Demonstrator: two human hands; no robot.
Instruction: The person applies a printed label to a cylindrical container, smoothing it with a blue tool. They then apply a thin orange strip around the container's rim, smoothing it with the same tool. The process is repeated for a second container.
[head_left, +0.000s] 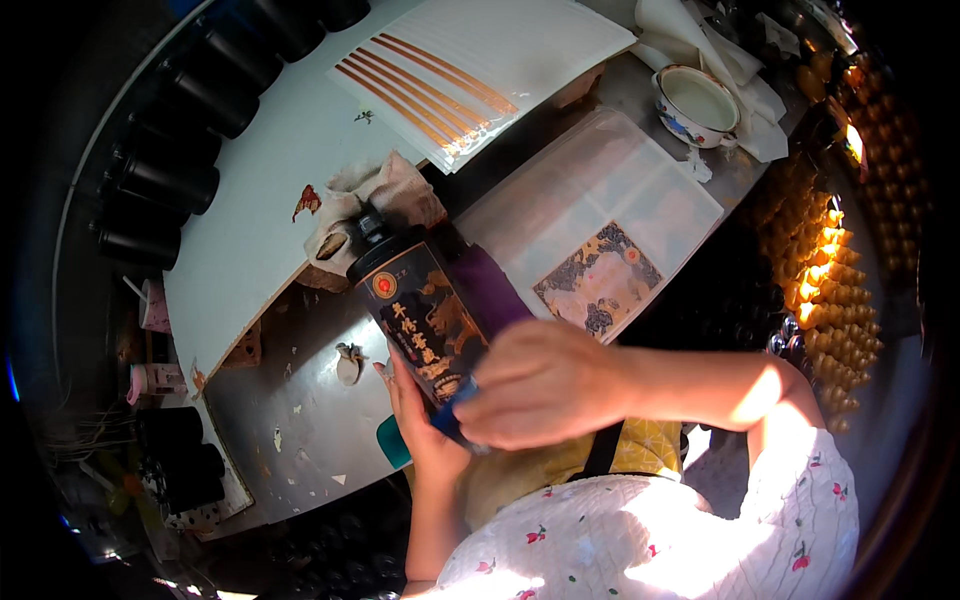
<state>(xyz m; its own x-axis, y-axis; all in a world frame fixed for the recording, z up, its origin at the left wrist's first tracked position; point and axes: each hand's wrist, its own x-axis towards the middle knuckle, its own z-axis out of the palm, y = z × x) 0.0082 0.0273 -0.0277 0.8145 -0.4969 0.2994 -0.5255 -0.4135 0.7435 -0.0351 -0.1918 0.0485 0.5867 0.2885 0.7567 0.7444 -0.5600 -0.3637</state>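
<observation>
A dark bottle (pixel 408 262) with a black-and-gold picture label (pixel 425 315) lies tilted in front of me, its neck pointing away. My left hand (pixel 428 432) is closed around its lower end, thumb along the side. Over the label's lower right, my right hand (pixel 540 385) is closed and slightly blurred. Its fingers hold a small blue piece (pixel 457 408) against the bottle; its exact kind is hidden. Just beyond the bottle's neck sits a crumpled beige cloth (pixel 400 187).
Several black bottles (pixel 170 175) line the far left. Sheets with orange-gold strips (pixel 425 90) lie at the back. A stack of clear sheets (pixel 620 170) bears a patterned label (pixel 600 280). An enamel bowl (pixel 697 105) stands far right, near yellow egg-crate-shaped trays (pixel 830 290).
</observation>
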